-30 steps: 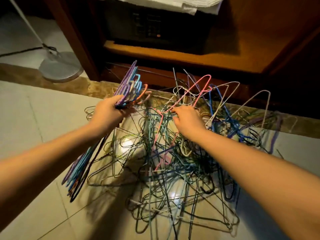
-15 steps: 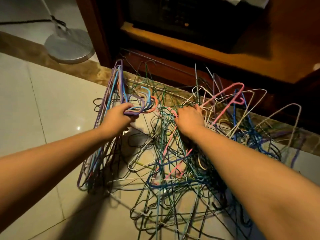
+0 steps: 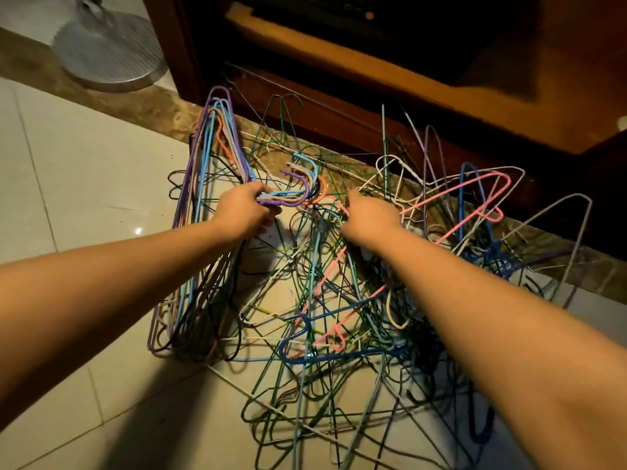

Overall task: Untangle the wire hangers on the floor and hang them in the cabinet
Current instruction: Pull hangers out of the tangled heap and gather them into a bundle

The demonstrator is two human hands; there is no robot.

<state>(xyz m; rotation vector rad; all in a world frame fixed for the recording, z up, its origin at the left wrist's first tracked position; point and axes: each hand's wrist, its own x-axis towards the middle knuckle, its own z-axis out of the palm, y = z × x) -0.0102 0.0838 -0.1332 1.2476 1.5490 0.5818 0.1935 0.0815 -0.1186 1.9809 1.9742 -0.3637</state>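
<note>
A big tangle of coloured wire hangers lies on the tiled floor in front of the wooden cabinet. My left hand is shut on the necks of a sorted bundle of hangers, purple, blue and white, with their hooks curling to the right and their frames standing on the floor at the left. My right hand is closed around a wire at the top of the tangle, near a pink hanger; its fingers are partly hidden among the wires.
A round metal stand base rests on the floor at the upper left. A brown stone strip runs along the cabinet's foot. Pale floor tiles spread to the left. A dark box sits on the cabinet's lower shelf.
My left hand has lowered the sorted bundle from tilted in the air to standing on the floor. My right hand has stayed in the tangle. The camera has tipped further down.
</note>
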